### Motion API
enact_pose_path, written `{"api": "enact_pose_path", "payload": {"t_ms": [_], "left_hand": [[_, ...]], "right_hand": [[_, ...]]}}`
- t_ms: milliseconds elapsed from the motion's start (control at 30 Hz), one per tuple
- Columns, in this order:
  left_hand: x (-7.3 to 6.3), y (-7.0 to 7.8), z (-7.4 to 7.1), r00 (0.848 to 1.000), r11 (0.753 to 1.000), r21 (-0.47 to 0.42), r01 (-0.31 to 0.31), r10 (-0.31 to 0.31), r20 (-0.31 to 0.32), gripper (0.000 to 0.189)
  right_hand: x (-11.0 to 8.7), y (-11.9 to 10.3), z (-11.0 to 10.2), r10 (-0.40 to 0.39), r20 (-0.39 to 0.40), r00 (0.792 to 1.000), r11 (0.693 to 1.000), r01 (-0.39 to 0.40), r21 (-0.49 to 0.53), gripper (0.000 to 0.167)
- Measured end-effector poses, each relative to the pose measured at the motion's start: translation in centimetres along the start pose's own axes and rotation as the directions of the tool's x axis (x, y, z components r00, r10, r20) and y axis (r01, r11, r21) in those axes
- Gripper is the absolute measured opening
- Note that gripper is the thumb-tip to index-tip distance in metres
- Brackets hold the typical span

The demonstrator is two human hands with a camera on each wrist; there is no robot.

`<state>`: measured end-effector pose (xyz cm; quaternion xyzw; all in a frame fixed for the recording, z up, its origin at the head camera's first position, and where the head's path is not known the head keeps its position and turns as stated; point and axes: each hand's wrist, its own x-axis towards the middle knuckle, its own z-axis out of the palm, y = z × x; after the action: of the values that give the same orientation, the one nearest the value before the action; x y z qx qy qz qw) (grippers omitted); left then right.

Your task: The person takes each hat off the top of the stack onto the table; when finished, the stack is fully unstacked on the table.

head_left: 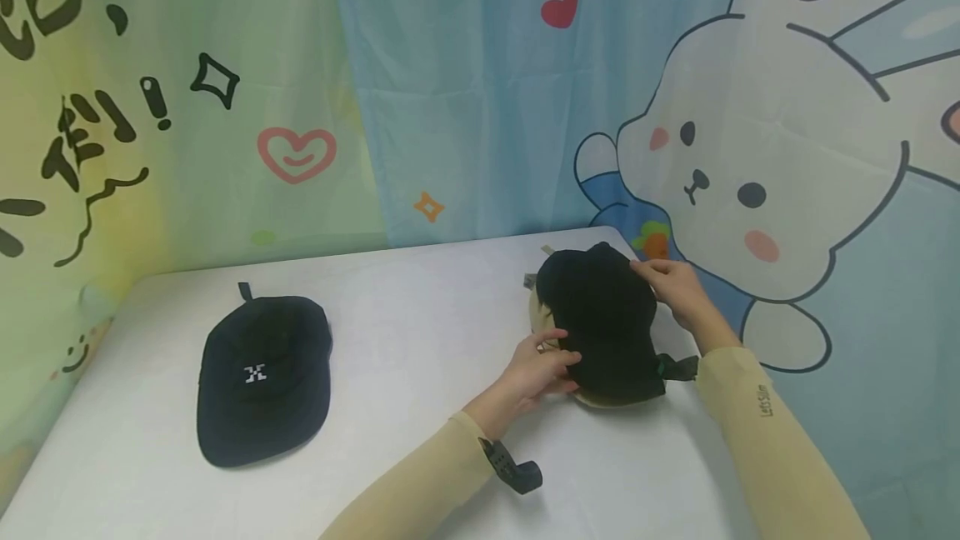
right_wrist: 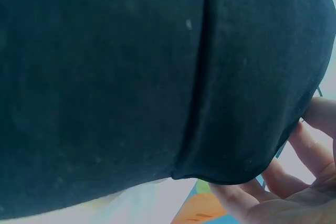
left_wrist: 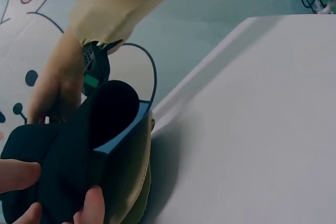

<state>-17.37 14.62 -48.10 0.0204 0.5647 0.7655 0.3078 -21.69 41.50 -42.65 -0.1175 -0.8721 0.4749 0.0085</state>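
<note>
At the right of the table, a black cap [head_left: 603, 298] lies over a beige cap [head_left: 542, 315], whose edges show at the left and front. My left hand [head_left: 531, 377] grips the black cap at its near left side; in the left wrist view its fingertips [left_wrist: 94, 203] lie against the dark cloth. My right hand [head_left: 678, 286] holds the far right edge of the crown. In the right wrist view the dark cap [right_wrist: 105, 87] fills most of the picture, and the right fingers [right_wrist: 310, 150] curl at its rim.
Another dark cap [head_left: 281, 415] with a small white logo lies at the left of the white table [head_left: 420, 340]. Behind the table hangs a printed curtain [head_left: 465, 90] with a rabbit. A black wrist device [head_left: 517, 469] hangs under the left wrist.
</note>
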Motion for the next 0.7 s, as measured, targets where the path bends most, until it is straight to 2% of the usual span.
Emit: {"api": "enact_pose_path", "payload": {"t_ms": [200, 367, 700], "left_hand": [[0.08, 0.06, 0.04, 0.999, 0.999, 0.005, -0.053, 0.053, -0.012, 0.058], [0.33, -0.04, -0.09, 0.998, 0.998, -0.006, -0.068, 0.068, -0.005, 0.065], [0.2, 0.17, -0.05, 0.997, 0.997, 0.005, -0.078, 0.078, -0.025, 0.066]], "right_hand": [[0.11, -0.08, 0.0, 0.008, 0.002, 1.0, 1.0, -0.008, 0.007, 0.068], [0.14, -0.14, 0.09, 0.013, 0.013, 1.0, 0.999, -0.013, 0.03, 0.067], [0.13, -0.1, 0.09, 0.012, 0.021, 1.0, 0.998, -0.014, 0.069, 0.066]]}}
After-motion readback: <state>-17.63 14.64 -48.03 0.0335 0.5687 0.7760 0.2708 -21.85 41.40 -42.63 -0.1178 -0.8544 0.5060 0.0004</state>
